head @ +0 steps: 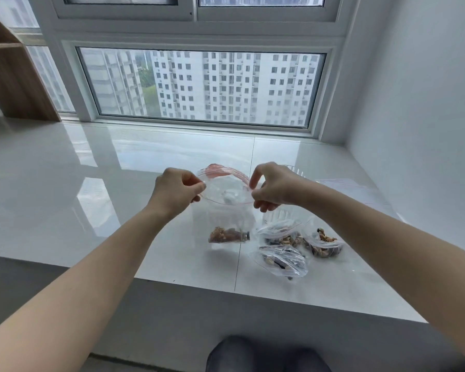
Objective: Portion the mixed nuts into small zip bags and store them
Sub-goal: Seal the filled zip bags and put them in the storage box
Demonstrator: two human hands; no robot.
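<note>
My left hand (176, 187) and right hand (270, 186) each pinch one end of the zip bag's (227, 208) open mouth, mixed nuts (227, 234) hanging at its 6 o'clock. I'd press the seal shut end to end, squeezing air out, then lay it by the filled bags (282, 260) at 4 o'clock.

Window (202, 87) behind glossy sill (65, 183); wooden shelf (11, 76) left.

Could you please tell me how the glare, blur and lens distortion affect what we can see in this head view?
Head view: daylight from the window throws bright reflections across the glossy sill; the wide-angle lens bows the frame and stretches both forearms; the clear bag held by the left hand and right hand is hard to outline; the nuts look slightly soft.
</note>
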